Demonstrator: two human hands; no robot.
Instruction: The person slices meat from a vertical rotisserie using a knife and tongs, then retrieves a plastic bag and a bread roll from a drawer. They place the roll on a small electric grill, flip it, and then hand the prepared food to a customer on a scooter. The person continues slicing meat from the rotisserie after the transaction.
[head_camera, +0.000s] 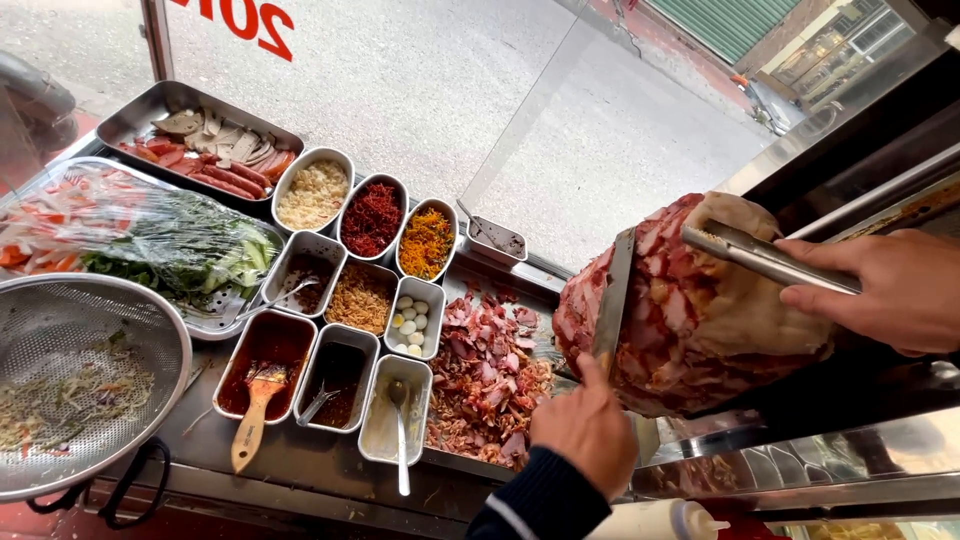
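A big cone of stacked roasted meat (700, 310) stands on a spit at the right. My left hand (583, 428), in a dark sleeve, grips the handle of a long knife (612, 300) whose blade lies flat against the left side of the meat. My right hand (890, 290) holds metal tongs (765, 255) pressed onto the top of the cone. Shaved meat pieces (488, 375) lie piled on the steel tray below, left of the cone.
Several small steel tubs hold toppings and sauces (345, 330), one with a brush (255, 410), one with a spoon (400, 435). A wrapped vegetable tray (150, 245), a sausage tray (205, 140) and a mesh strainer (70, 385) sit at the left. A glass pane (480, 90) stands behind.
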